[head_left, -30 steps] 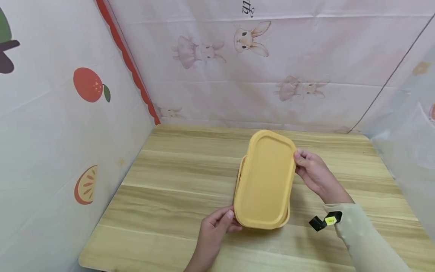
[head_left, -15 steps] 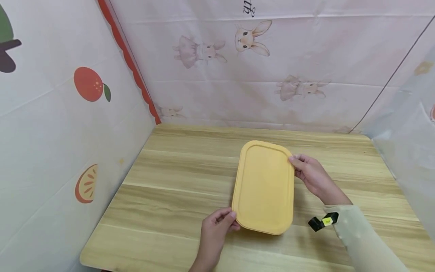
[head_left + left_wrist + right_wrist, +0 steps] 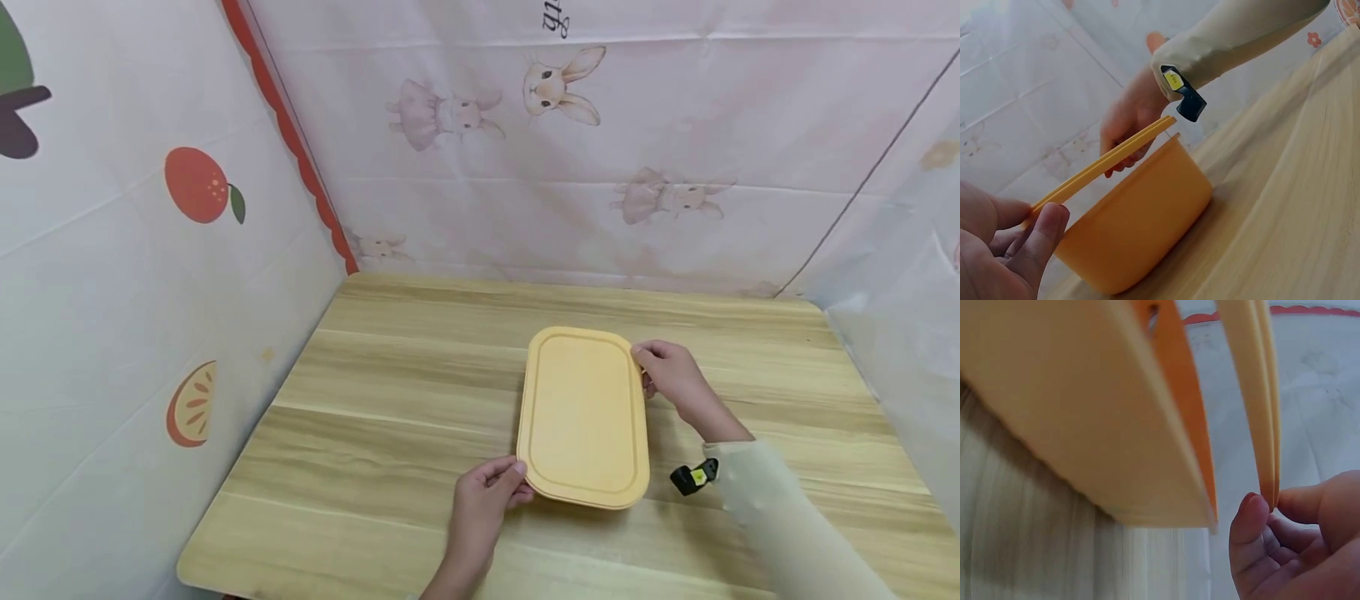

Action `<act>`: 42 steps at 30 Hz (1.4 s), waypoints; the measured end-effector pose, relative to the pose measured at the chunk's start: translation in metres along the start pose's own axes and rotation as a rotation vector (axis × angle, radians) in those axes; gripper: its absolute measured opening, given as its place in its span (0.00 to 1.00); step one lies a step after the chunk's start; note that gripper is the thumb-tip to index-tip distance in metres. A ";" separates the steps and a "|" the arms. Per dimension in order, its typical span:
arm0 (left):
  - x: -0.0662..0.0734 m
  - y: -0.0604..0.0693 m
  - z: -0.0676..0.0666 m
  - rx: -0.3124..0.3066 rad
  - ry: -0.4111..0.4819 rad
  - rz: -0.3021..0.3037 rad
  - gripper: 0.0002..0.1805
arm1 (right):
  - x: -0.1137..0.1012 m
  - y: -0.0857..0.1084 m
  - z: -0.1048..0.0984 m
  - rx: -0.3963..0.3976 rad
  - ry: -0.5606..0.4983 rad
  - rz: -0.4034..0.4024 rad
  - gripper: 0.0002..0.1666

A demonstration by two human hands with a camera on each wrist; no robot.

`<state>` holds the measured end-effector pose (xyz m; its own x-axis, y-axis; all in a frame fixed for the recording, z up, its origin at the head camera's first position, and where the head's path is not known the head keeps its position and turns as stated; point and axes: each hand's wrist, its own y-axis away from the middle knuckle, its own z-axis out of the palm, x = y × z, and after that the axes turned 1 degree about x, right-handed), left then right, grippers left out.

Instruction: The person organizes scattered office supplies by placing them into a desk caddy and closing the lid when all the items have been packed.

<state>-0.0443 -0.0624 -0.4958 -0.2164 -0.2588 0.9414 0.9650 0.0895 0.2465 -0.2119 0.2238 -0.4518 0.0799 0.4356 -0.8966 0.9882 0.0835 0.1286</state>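
A yellow rectangular lid (image 3: 585, 412) with rounded corners hovers just over a matching yellow plastic box (image 3: 1141, 219). In the head view the lid hides nearly all of the box. My left hand (image 3: 480, 504) pinches the lid's near left corner between thumb and fingers. At the far right edge, my right hand (image 3: 675, 379) pinches the lid the same way. Both wrist views show a gap between the lid and the box rim, wider on the right hand's side. The box stands upright on the wooden table (image 3: 375, 467); its inside is mostly hidden.
A white sheet with fruit prints (image 3: 90, 333) hangs along the table's left side. Behind the table is a pink sheet with rabbit prints (image 3: 450, 208). A small black device with a yellow label (image 3: 695, 477) sits at my right sleeve cuff.
Both hands have brought the lid from a tilted, turned pose to one level and lined up over the box. Its far end has come lower and nearer. Both hands keep their hold.
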 end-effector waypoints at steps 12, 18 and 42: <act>-0.006 -0.005 -0.002 0.045 -0.099 0.007 0.20 | 0.008 -0.004 0.008 0.034 0.269 0.001 0.26; -0.007 -0.004 -0.001 0.078 -0.239 0.040 0.21 | 0.004 -0.003 0.011 0.043 0.337 -0.040 0.27; -0.013 -0.017 0.001 -0.053 -0.097 -0.027 0.20 | 0.005 -0.007 0.016 0.084 0.565 -0.117 0.26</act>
<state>-0.0577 -0.0598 -0.5117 -0.2534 -0.1662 0.9530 0.9645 0.0321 0.2621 -0.2164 0.2107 -0.4642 -0.0895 0.8405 -0.5344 0.9951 0.0982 -0.0123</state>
